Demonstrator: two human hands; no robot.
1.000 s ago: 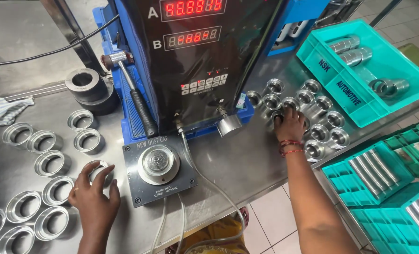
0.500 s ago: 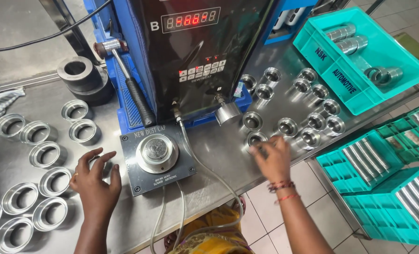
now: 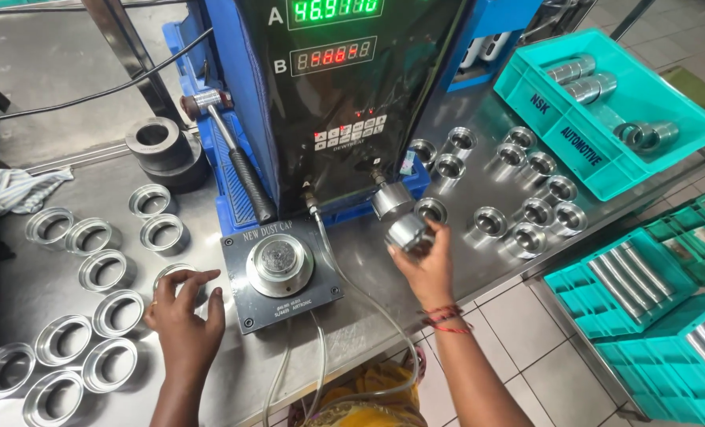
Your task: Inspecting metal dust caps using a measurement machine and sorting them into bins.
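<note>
My right hand (image 3: 425,265) holds a shiny metal cup-shaped part (image 3: 407,232) just above the steel table (image 3: 368,261), to the right of a black gauge plate with a round metal fixture (image 3: 279,266). My left hand (image 3: 183,313) rests on a metal ring (image 3: 170,275) at the plate's left side, fingers over it. More rings (image 3: 99,270) lie in rows to the left. Several more cup-shaped parts (image 3: 526,198) stand on the table to the right.
A blue and black gauge unit (image 3: 328,95) with red and green digit displays stands behind the plate, hoses running from it. A hammer (image 3: 234,154) leans on it. Teal bins (image 3: 605,111) with metal parts sit right. A dark round block (image 3: 158,146) and a cloth (image 3: 16,190) lie left.
My right hand left the cluster of cup parts at the right and came toward the fixture, now holding one part. My left hand stayed on the ring beside the plate.
</note>
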